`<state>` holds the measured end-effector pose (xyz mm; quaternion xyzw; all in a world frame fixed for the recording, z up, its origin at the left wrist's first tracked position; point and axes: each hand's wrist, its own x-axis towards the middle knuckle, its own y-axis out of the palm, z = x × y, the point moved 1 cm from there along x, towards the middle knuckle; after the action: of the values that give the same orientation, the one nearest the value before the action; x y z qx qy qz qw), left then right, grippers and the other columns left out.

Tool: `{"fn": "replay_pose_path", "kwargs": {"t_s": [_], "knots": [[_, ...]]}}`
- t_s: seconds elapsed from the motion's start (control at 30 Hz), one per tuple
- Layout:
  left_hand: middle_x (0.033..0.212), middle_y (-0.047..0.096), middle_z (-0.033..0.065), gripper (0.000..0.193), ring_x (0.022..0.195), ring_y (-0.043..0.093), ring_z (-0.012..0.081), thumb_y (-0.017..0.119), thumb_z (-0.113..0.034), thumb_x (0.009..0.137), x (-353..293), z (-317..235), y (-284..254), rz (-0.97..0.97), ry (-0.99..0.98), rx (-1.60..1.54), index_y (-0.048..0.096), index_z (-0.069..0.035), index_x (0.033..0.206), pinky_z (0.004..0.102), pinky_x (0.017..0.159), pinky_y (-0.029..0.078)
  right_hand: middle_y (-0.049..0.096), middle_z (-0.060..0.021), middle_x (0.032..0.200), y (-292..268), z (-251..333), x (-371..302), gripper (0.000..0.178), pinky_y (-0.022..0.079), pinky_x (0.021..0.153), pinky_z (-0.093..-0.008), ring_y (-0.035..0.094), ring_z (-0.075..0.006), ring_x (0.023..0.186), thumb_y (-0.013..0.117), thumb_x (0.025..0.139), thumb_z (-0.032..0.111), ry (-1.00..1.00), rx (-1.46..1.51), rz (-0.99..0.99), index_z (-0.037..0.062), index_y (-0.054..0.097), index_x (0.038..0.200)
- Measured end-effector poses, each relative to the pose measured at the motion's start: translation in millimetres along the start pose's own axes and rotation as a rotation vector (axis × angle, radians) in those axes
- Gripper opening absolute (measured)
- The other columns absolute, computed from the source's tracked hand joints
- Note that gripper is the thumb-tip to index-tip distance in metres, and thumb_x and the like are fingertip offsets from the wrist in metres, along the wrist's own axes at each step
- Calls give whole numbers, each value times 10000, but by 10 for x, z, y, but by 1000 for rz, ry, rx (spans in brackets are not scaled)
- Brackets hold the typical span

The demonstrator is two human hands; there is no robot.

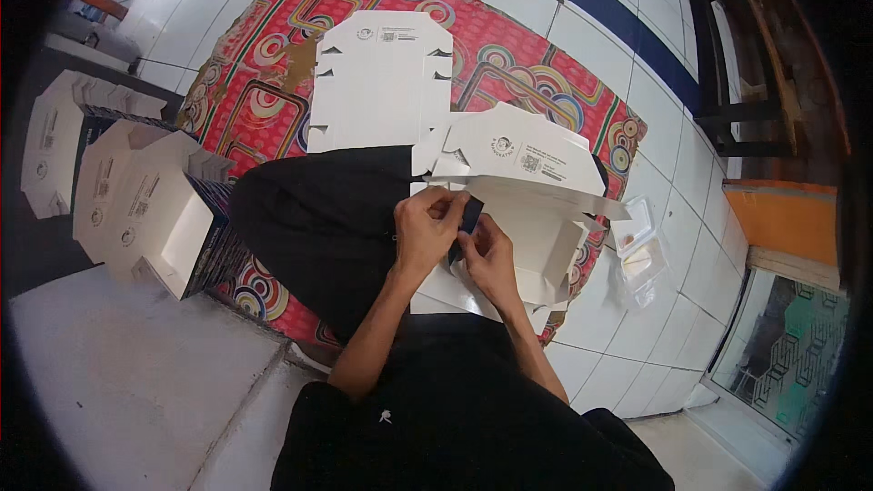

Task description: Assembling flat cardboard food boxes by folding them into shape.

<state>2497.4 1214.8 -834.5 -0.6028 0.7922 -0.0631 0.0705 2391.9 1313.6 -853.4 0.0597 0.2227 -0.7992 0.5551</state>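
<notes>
A partly folded cardboard box (527, 218), white inside with a printed lid, lies at my lap. Its near left corner has a small dark flap (470, 215) turned up. My left hand (426, 232) pinches this flap from the left, fingers closed. From the right, my right hand (491, 264) grips the same corner lower down, thumb and fingers bent around the card. The lid (523, 147) stands raised behind both hands. Beyond my knee a flat white box blank (382, 82) with slotted edges is spread out.
Several folded boxes (173, 209) stand together on the left. Under everything lies a red patterned mat (509, 64) on white floor tiles (582, 345). Clear plastic packaging (639, 255) rests on the tiles at right. A dark wooden frame (741, 127) stands at the far right.
</notes>
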Motion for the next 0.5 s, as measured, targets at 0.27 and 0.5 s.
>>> {"fn": "replay_pose_path", "kwargs": {"t_s": [0.27, 0.5], "knots": [[747, 712, 160, 131, 668, 722, 222, 719, -67, 835, -13, -77, -6, 13, -8, 2, 706, 57, 874, 313, 621, 533, 634, -63, 865, 12, 28, 40, 273, 497, 676, -302, 571, -127, 724, 574, 936, 8, -21, 1, 79, -45, 576, 1204], [838, 709, 190, 132, 776, 725, 302, 671, 1, 786, -262, 222, -52, -18, -1, 73, 694, 42, 909, 360, 701, 535, 675, -165, 878, 54, 122, 174, 338, 519, 713, -359, 635, -249, 739, 588, 907, 38, -164, -207, 96, -38, 584, 1236]]}}
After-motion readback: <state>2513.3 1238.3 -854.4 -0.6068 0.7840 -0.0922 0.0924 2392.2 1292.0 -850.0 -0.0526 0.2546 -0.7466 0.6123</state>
